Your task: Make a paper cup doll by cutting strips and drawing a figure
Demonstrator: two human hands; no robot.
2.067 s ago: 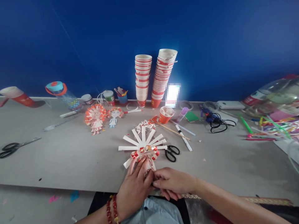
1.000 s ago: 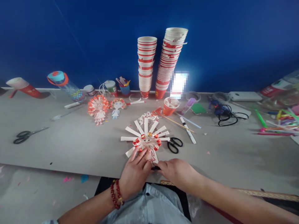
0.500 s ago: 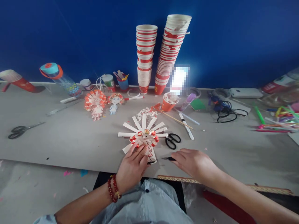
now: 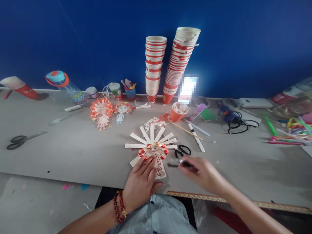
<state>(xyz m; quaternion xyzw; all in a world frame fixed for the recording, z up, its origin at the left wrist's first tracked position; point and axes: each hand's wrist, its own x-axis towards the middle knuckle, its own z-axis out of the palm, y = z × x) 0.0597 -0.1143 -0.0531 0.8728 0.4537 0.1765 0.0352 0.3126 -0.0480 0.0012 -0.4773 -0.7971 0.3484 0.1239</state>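
Observation:
A paper-cup doll (image 4: 159,164) lies on the table before me, with white paper strips fanned out around a head of red-and-white curls. Red-brown lines mark the dress part. My left hand (image 4: 142,178) rests flat on its lower left side, fingers stretched and thumb apart. To the right of the doll, my right hand (image 4: 201,172) is closed on a black pen (image 4: 173,164), pointing left and smeared by motion. Black-handled scissors (image 4: 182,150) lie just beyond that hand, their blades partly under the strips.
Two tall stacks of paper cups (image 4: 156,70) stand against the blue wall. Two finished paper dolls (image 4: 102,113) lie at left, near other scissors (image 4: 19,142). A white marker (image 4: 197,138), a cup of scraps (image 4: 179,112) and a bright blurred-out screen (image 4: 188,89) are farther back.
My right hand has shifted slightly and turned with the pen. A small black piece at my left fingers no longer shows, and the left thumb now sticks out. The whole view has tilted slightly upward.

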